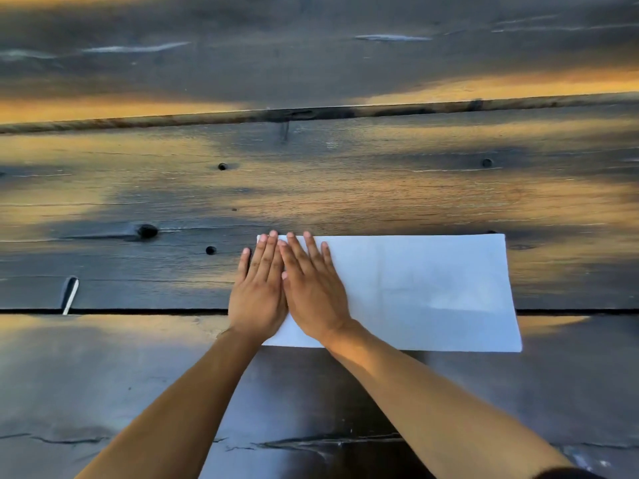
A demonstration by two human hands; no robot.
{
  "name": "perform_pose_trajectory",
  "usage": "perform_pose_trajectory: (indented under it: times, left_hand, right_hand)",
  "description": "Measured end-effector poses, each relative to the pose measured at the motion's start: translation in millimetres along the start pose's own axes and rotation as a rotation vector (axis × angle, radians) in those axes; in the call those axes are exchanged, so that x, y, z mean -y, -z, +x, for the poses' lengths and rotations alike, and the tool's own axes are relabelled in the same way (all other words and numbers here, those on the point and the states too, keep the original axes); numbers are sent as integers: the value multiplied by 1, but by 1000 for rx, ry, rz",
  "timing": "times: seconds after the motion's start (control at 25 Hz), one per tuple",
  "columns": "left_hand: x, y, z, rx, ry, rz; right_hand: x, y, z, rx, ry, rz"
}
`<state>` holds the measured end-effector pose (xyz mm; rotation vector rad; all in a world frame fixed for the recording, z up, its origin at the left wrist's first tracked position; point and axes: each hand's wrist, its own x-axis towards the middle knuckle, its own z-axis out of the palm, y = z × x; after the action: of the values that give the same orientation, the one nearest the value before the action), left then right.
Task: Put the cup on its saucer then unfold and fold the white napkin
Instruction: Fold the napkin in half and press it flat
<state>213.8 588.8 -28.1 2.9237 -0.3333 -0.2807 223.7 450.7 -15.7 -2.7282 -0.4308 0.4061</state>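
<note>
A white napkin lies flat on the dark wooden table as a long rectangle, folded in half, with faint crease lines across it. Both my hands press flat on its left end, side by side, fingers straight and pointing away from me. My left hand covers the napkin's left edge, its little finger lying on the wood. My right hand lies just to the right of it, wholly on the napkin. No cup or saucer is in view.
The table is made of wide dark planks with knots, small holes and gaps between boards. A small white-edged chip sticks up by the plank gap at the left.
</note>
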Motion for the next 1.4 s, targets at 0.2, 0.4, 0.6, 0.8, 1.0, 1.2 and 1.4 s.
perform_pose_trajectory:
  times: [0.2, 0.4, 0.6, 0.8, 1.0, 1.2, 1.4]
  left_hand:
    - [-1, -4, 2, 3, 31, 24]
    - [-1, -5, 0, -1, 17, 15]
    - [0, -7, 0, -13, 18, 24]
    - [0, -5, 1, -5, 23, 29]
    - [0, -5, 1, -24, 10, 20]
    - [1, -5, 1, -27, 17, 15]
    - [1, -4, 1, -6, 21, 12]
  right_hand:
    - [-50, 0, -20, -36, -77, -134]
    - [-160, 26, -71, -84, -284, -229]
    - [-233, 58, -111, -65, -486, -175]
    - [-148, 48, -64, -192, -580, -98]
    - [-8, -2, -9, -31, -119, -23]
    - [-52, 0, -30, -54, -88, -179]
    - [-168, 32, -87, -141, -344, -207]
